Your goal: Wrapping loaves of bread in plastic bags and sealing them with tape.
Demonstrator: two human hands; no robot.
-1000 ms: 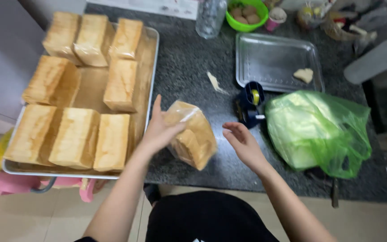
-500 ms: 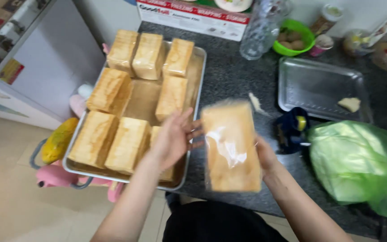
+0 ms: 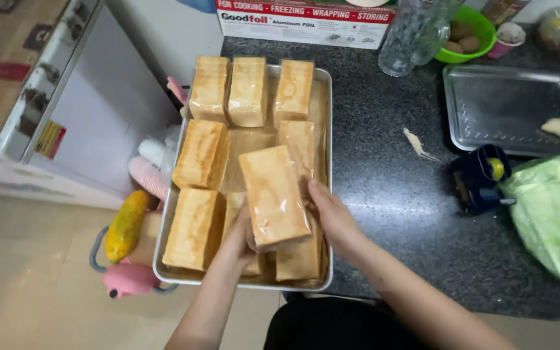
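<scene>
Moved: since half a second back, the wrapped loaf (image 3: 273,196) has dropped from upright in front of me to flat over the baking tray (image 3: 327,129), lower centre of the frame.
Step in hand: I judge I am setting this bagged loaf down among the others (image 3: 249,91).
Left hand (image 3: 244,234): cupped under the loaf's near left corner, partly hidden beneath it.
Right hand (image 3: 333,214): pressed against the loaf's right side, fingers closed on the wrap.
Loaf: held between both hands, tilted slightly, seemingly resting on the loaves below, though contact is hard to tell.
Next move calls for: a level lowering, then both hands sliding out sideways.
Elsewhere: an empty steel tray (image 3: 481,110) and a green bag (image 3: 552,214), right of frame.
</scene>
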